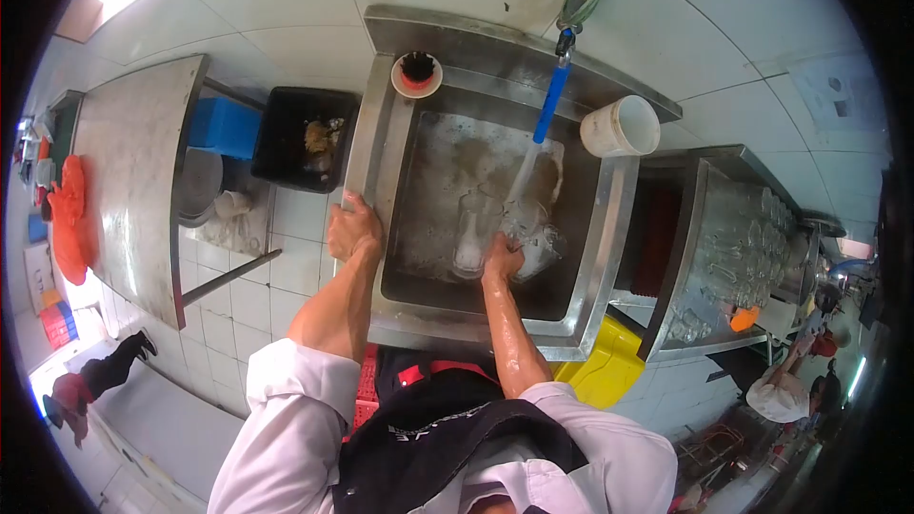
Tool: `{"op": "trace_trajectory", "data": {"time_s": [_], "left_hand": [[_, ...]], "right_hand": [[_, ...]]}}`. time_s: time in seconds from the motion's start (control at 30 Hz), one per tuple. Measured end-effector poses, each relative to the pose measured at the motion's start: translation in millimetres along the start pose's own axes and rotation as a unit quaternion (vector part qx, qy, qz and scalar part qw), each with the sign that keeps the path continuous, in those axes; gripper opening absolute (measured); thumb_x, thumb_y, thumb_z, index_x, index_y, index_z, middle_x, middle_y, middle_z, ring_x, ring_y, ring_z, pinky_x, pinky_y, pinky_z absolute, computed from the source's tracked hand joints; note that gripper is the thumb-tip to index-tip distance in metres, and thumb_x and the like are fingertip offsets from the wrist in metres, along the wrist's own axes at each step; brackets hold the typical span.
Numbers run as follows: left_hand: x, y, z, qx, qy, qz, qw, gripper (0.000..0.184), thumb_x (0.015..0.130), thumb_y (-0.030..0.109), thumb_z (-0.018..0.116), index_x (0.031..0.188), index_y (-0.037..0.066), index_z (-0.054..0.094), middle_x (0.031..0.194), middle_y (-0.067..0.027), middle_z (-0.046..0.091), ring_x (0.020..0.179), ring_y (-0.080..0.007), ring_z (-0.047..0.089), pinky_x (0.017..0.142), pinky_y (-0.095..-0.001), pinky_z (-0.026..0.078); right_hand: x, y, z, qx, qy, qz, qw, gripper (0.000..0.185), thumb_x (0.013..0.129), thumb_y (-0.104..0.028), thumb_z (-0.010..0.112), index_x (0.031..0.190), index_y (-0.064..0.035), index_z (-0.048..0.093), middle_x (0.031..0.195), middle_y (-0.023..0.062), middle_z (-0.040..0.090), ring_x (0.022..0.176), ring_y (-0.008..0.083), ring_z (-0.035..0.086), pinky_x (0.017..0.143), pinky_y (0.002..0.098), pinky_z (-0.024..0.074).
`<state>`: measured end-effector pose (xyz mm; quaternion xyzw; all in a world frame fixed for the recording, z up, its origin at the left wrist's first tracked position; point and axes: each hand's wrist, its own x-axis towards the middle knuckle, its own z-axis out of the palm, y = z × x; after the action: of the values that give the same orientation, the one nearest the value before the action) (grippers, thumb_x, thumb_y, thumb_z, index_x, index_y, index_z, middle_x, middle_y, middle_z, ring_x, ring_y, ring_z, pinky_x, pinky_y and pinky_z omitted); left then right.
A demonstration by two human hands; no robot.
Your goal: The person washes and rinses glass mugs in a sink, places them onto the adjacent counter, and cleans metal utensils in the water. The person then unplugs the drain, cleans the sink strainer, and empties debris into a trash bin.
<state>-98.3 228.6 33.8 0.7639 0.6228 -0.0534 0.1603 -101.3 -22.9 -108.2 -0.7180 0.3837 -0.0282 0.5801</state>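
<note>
My left hand is at the left rim of the steel sink, its fingers curled over the edge. Low in the basin, my wet right hand is closed on a clear glass. Water runs onto this glass from a blue hose nozzle hanging above. Left of my right hand, a tall clear glass lies in the basin. More clear glassware sits just right of the hand, its outline blurred by water and glare.
A cup with a dark brush stands on the sink's back left corner, a white bucket at the back right. A black bin is to the left. Rows of glasses fill the right counter. A yellow container stands below. Other people are farther off.
</note>
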Motion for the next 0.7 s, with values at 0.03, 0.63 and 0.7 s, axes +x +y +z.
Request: {"op": "trace_trajectory", "data": {"time_s": [0.03,0.63,0.7], "left_hand": [[-0.1,0.1,0.3,-0.001,0.005,0.0,1.0,0.065,0.097,0.059,0.03,0.113,0.007,0.064,0.105,-0.0197,0.071,0.098,-0.0417,0.068,0.081,-0.0539,0.051],[-0.5,0.3,3.4,-0.012,0.017,-0.007,1.0,0.064,0.096,0.058,0.031,0.108,0.005,0.065,0.107,-0.02,0.07,0.1,-0.0411,0.067,0.084,-0.0526,0.05],[2.0,-2.9,5.2,-0.01,0.021,-0.004,1.0,0.063,0.097,0.057,0.032,0.108,0.005,0.065,0.107,-0.02,0.07,0.1,-0.041,0.067,0.084,-0.0524,0.05]], "right_hand": [[3.5,6.9,1.9,-0.004,0.008,0.025,1.0,0.028,0.085,-0.021,0.075,0.089,0.0044,0.063,0.082,0.0105,0.066,0.072,0.0226,0.061,0.069,0.0373,0.0485],[-22.6,-20.6,13.6,0.044,0.09,0.123,0.987,0.042,0.09,-0.039,0.073,0.09,-0.0004,0.055,0.083,0.0114,0.062,0.058,0.0211,0.058,0.042,0.0325,0.0473],[-12.0,-12.9,11.9,0.04,0.082,0.101,0.991,0.043,0.09,-0.039,0.073,0.085,-0.0021,0.052,0.075,0.0086,0.058,0.049,0.0184,0.052,0.037,0.0303,0.043]]}}
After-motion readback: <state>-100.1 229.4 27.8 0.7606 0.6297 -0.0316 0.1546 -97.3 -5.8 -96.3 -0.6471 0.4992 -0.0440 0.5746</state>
